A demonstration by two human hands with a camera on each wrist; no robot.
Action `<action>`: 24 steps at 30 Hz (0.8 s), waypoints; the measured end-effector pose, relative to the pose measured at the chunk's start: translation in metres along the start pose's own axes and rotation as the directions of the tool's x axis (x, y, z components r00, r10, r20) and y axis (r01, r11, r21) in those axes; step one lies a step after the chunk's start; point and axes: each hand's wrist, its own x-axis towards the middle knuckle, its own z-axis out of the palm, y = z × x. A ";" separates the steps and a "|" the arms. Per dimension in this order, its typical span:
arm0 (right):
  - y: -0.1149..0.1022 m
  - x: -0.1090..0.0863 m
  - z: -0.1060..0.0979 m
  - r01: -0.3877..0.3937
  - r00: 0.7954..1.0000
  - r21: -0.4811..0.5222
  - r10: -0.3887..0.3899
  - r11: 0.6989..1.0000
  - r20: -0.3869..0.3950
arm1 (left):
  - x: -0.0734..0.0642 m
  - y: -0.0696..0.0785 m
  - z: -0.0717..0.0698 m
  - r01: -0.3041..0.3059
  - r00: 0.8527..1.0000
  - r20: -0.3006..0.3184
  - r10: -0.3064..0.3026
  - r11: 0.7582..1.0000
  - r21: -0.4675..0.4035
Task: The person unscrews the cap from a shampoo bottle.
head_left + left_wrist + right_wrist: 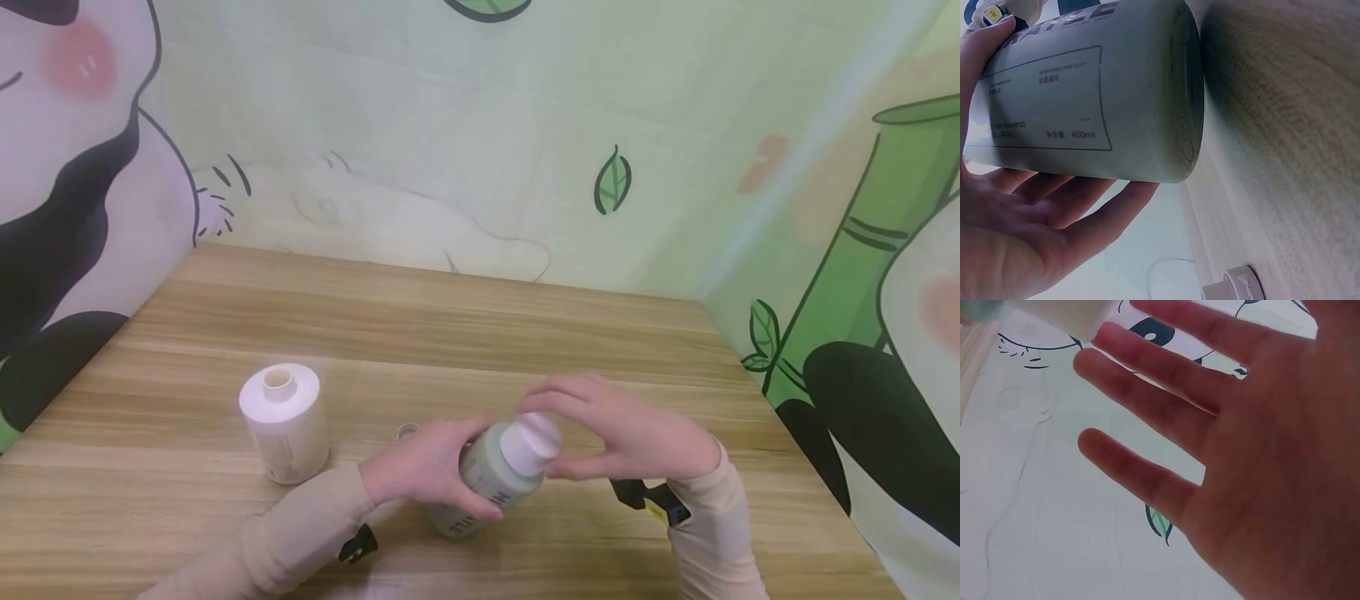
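Note:
My left hand [431,467] grips a grey-green shampoo bottle [487,475] round its body. The bottle tilts, its top toward the right and its base close to the wooden table. In the left wrist view, printed text and a thin frame show on the shampoo bottle [1072,106]. At the bottle's white cap [531,443], my right hand [618,429] pinches with thumb and fingertips. From the right wrist, several fingers of the right hand [1166,406] reach out fairly straight, some tips beside the white cap [1072,315]; the thumb's contact is hidden there.
A white bottle [288,433] with a bare open neck stands upright on the wooden table [420,325] at the left. Behind my left hand lies a small white ringed part [407,431], partly hidden. A printed cloth backdrop [420,142] rises behind the table and along both sides.

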 end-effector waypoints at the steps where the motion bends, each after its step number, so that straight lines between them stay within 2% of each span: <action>1: 0.000 0.000 0.000 -0.007 1.000 -0.004 0.007 1.000 -0.001 | 0.000 0.000 0.000 0.000 1.000 -0.001 0.000 1.000 0.001; 8: -0.001 0.002 0.001 -0.042 0.999 -0.019 0.042 0.999 -0.007 | 0.000 0.000 -0.001 -0.006 1.000 0.007 0.006 1.000 -0.005; 17: 0.000 0.003 0.000 0.024 1.000 0.011 -0.024 1.000 -0.002 | 0.000 0.000 -0.001 -0.004 1.000 0.017 0.005 1.000 -0.015; 24: -0.003 0.002 -0.002 0.007 1.000 0.024 -0.007 1.000 0.005 | -0.001 0.001 -0.001 -0.003 1.000 0.008 0.003 1.000 -0.015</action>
